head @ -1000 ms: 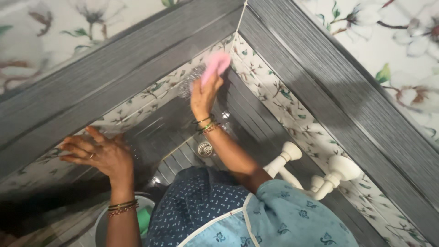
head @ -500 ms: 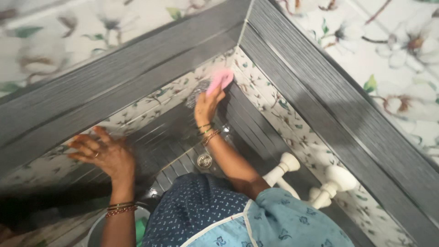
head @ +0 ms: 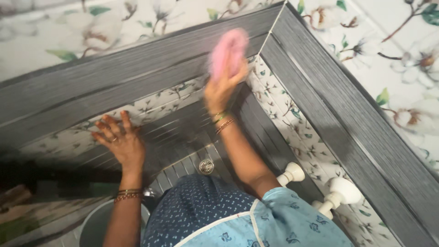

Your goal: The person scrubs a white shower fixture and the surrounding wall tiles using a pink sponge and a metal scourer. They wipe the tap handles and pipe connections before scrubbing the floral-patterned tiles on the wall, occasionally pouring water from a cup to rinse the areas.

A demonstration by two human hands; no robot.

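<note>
Right hand [head: 222,89]: fingers [head: 238,73] curled around the lower part of a pink scrubbing pad [head: 227,52], which is blurred and pressed near the corner of the grey wall band [head: 137,75]. Pad judged soft, light, compressible; probably slippery if wet, best gripped across its back. Left hand [head: 120,142]: fingers spread, palm flat on the patterned wall tile, holding nothing. Below the fingers, a floor drain [head: 206,166]; right of it, two white taps [head: 320,192].

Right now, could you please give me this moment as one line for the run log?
right hand: holds pink scrubber against grey wall band near corner | left hand: flat on wall, fingers spread | floor drain below | view: blurred
</note>
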